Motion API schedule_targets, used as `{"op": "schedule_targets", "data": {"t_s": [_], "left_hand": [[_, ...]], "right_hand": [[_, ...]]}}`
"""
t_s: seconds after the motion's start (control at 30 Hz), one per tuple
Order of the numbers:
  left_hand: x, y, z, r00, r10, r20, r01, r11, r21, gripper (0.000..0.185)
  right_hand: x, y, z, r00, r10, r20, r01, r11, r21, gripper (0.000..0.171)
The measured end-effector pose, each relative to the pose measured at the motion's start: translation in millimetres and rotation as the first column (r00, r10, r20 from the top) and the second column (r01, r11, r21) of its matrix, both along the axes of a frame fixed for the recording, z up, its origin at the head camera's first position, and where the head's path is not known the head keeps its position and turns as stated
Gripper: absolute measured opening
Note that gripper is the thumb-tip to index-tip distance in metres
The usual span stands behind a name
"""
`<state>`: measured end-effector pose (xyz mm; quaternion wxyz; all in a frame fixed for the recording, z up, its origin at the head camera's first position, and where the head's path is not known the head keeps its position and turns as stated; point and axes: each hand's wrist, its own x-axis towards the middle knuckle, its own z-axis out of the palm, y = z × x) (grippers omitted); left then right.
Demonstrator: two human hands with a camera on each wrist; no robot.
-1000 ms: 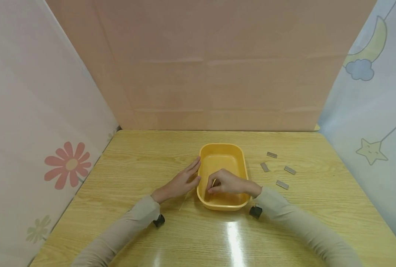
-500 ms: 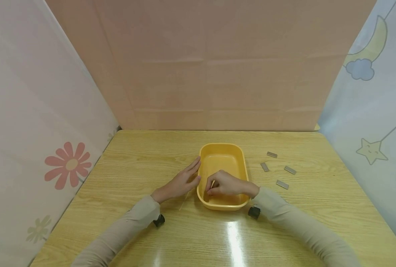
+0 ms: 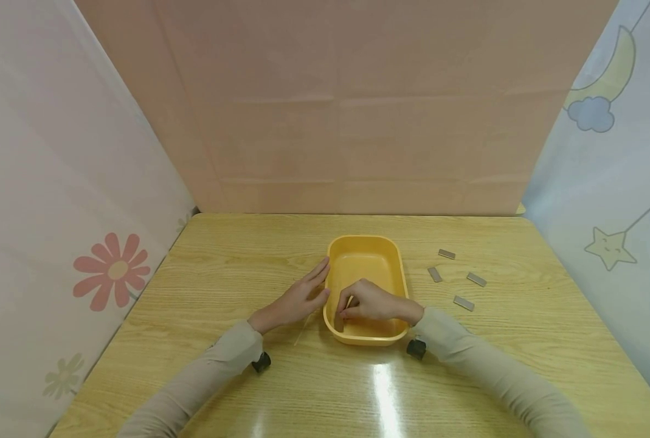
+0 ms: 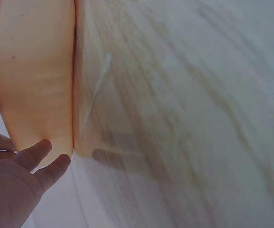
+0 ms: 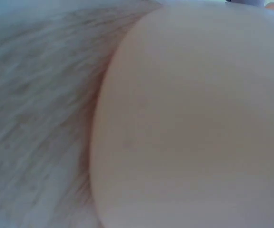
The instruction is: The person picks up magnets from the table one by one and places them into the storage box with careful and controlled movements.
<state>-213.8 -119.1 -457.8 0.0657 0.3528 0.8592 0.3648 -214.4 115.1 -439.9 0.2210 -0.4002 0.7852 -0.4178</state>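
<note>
Thin pale stick (image 3: 349, 302) — toothpick-like, too small to name surely — pinched in the curled fingertips of the right hand (image 3: 373, 302), low inside the yellow tub (image 3: 364, 258) near its front-left corner. Could slip free if the pinch eases, being so slender, and drop flat on the tub floor. Could snap if pressed hard against the wall. Left hand (image 3: 297, 298) spread flat, straight fingers touching the tub's outer left wall on the bench (image 3: 237, 267); too firm a push there might skid the tub rightward. Another faint sliver (image 3: 300, 328) on the bench just beside that hand — easily brushed away. Four small grey plates (image 3: 456, 278) well apart to the right.
</note>
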Motion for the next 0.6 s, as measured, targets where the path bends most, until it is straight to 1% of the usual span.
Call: {"op": "schedule_targets", "data": {"t_s": [0.23, 0.43, 0.6], "left_hand": [[0.2, -0.4, 0.5, 1.0, -0.003, 0.007, 0.003, 1.0, -0.005, 0.061], [0.6, -0.5, 0.5, 1.0, -0.007, -0.002, 0.007, 1.0, 0.004, 0.061], [0.2, -0.9, 0.4, 1.0, -0.006, 0.005, 0.006, 1.0, 0.004, 0.061]], "right_hand": [[-0.4, 0.1, -2.1, 1.0, 0.003, -0.019, -0.003, 1.0, -0.013, 0.007], [-1.6, 1.0, -4.3, 0.998, 0.004, -0.059, -0.005, 1.0, -0.01, 0.006], [-2.9, 1.3, -6.3, 0.996, 0.009, -0.089, -0.011, 1.0, -0.018, 0.005]]}}
